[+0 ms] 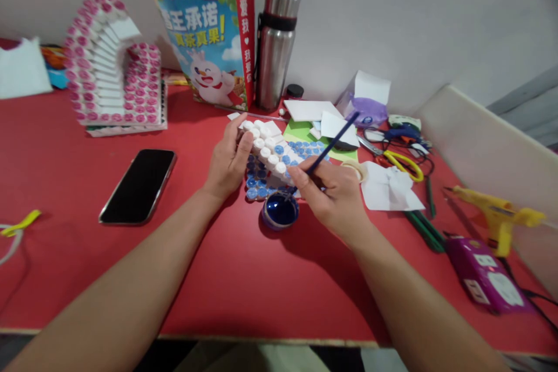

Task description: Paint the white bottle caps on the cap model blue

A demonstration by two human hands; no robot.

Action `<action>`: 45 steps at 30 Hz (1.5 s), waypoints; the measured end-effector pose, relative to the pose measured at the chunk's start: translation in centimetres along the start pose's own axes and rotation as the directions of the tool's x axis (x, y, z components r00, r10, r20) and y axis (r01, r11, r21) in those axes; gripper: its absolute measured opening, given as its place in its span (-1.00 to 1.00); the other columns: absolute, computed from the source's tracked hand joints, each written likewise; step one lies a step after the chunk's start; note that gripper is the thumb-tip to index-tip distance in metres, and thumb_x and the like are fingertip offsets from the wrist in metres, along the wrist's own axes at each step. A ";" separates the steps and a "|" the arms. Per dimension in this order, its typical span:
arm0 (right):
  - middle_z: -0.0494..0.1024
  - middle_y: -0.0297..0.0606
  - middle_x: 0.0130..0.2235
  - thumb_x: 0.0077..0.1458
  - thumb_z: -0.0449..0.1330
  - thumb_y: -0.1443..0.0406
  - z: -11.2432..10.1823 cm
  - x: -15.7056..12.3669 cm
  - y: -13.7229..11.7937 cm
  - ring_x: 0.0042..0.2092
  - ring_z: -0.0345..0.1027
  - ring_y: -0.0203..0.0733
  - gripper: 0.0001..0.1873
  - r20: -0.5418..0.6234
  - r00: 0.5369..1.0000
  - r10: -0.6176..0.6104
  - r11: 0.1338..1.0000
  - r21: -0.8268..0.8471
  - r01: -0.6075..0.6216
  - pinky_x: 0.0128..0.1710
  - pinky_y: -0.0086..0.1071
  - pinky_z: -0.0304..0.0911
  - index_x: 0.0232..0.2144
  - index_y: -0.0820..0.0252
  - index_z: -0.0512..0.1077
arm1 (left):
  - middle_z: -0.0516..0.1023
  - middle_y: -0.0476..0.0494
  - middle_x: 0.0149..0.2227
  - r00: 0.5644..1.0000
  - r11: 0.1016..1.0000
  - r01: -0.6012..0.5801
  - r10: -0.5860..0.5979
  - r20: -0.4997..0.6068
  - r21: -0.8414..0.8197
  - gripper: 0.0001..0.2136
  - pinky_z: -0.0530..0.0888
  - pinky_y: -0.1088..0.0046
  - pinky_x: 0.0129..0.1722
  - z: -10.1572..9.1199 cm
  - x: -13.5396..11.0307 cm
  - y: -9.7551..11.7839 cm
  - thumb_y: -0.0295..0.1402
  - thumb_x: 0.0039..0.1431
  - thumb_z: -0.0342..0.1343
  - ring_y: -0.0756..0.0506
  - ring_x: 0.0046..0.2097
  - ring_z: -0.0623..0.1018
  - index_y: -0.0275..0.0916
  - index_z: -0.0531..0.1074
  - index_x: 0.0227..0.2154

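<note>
My left hand (227, 164) grips the far-left end of a craft piece (267, 150) studded with rows of white rolled discs, several of them coloured blue toward its right end. A dark blue paintbrush (333, 143) slants up from my right hand (333, 197), pinched between thumb and fingers. Its lower end points down at a small round jar of blue paint (280, 222); whether the bristles touch the paint I cannot tell. Under and behind the held piece lies a base with blue discs (258, 192), partly covered by it and by my right hand.
A pink-and-white stepped model (100, 75) stands at the back left, near a printed bag (209, 35) and a steel flask (278, 49). A phone (138, 186) lies left. On the right are scissors (403, 164), a yellow glue gun (497, 209) and a purple box (486, 273).
</note>
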State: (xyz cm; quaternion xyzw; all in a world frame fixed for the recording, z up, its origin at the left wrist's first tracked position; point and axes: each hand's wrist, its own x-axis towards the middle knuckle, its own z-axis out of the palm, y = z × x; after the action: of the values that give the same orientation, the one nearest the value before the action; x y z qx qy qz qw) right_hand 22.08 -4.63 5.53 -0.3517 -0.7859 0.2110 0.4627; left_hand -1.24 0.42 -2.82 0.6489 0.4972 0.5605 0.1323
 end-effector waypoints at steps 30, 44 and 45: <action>0.43 -0.47 -0.57 0.45 0.42 0.02 -0.8 0.3 -0.3 -0.55 0.24 -0.35 -0.56 -0.201 0.953 0.228 0.972 0.097 -0.213 -0.52 -0.37 0.15 -0.41 0.10 0.52 | 0.73 -0.42 0.26 1.000 1.000 0.029 -0.029 0.007 0.001 -0.15 0.62 0.06 0.32 0.0 0.1 0.2 0.40 0.59 -0.13 -0.32 0.21 0.73 -0.23 0.49 0.47; 0.38 -0.49 -0.61 0.37 0.46 -0.23 -1.5 2.6 0.2 -0.65 0.07 -0.37 -0.42 -0.317 0.897 0.307 0.937 0.268 -0.226 -0.69 -0.32 -0.07 -0.40 0.02 0.47 | 0.71 -0.44 0.32 0.999 0.999 0.034 -0.034 0.000 -0.018 -0.17 0.62 0.02 0.38 0.2 0.1 0.2 0.39 0.59 -0.12 -0.35 0.30 0.71 -0.21 0.50 0.46; 0.40 -0.47 -0.59 0.38 0.45 -0.23 -1.5 3.1 0.0 -0.65 0.08 -0.37 -0.44 -0.307 0.904 0.299 0.938 0.271 -0.218 -0.70 -0.31 -0.06 -0.38 0.02 0.50 | 0.71 -0.45 0.32 0.999 0.999 0.036 -0.036 0.002 -0.019 -0.17 0.61 0.01 0.38 0.2 0.1 0.2 0.39 0.59 -0.13 -0.36 0.31 0.71 -0.22 0.50 0.46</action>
State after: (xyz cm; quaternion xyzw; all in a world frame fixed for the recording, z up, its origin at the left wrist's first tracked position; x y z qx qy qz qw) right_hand 22.37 -2.25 8.03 -0.4287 -0.6093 0.2958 0.5979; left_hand -0.97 0.44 -2.68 0.6391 0.5032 0.5622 0.1493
